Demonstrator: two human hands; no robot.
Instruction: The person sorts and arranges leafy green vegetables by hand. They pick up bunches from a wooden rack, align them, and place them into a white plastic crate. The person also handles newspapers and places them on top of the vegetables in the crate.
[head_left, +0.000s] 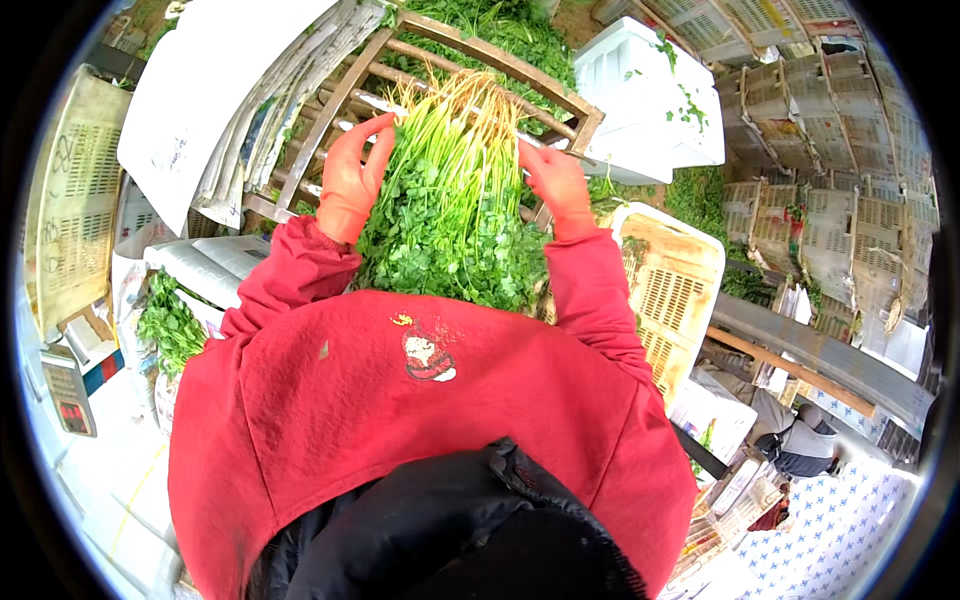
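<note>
A broad bunch of leafy herbs, which looks like coriander, lies before me with its pale roots pointing away and its leaves towards me. It rests on a brown slatted rack. My left hand, in an orange glove, is at the bunch's left edge, its fingertips beside the roots. At the right edge, my right hand, gloved alike, has its fingertips against the stems. White material shows near both sets of fingertips; whether either hand pinches it is unclear.
Left of the rack lie a white sheet and stacked newspapers. White foam boxes stand at the upper right, and a yellowish plastic crate is beside my right arm. More greens lie beyond. A person is at the lower right.
</note>
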